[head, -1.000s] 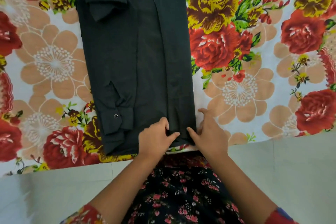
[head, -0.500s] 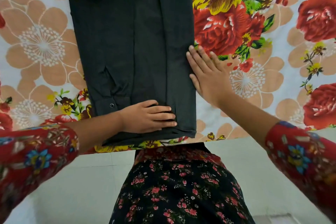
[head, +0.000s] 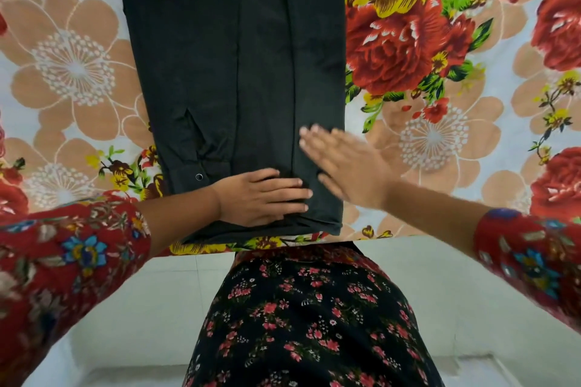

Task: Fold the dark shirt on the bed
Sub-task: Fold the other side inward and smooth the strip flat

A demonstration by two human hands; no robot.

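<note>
On floral bedsheet [head: 78, 72]: dark shirt [head: 235, 72] folded narrow; left hand [head: 261, 198] flat on hem, right hand [head: 345, 166] flat, blurred.

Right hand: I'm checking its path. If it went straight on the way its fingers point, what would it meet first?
The dark shirt: the right hand points up-left over its right panel, so the shirt's lengthwise fold probably comes first. Blur hides whether the hand touches the cloth.
</note>
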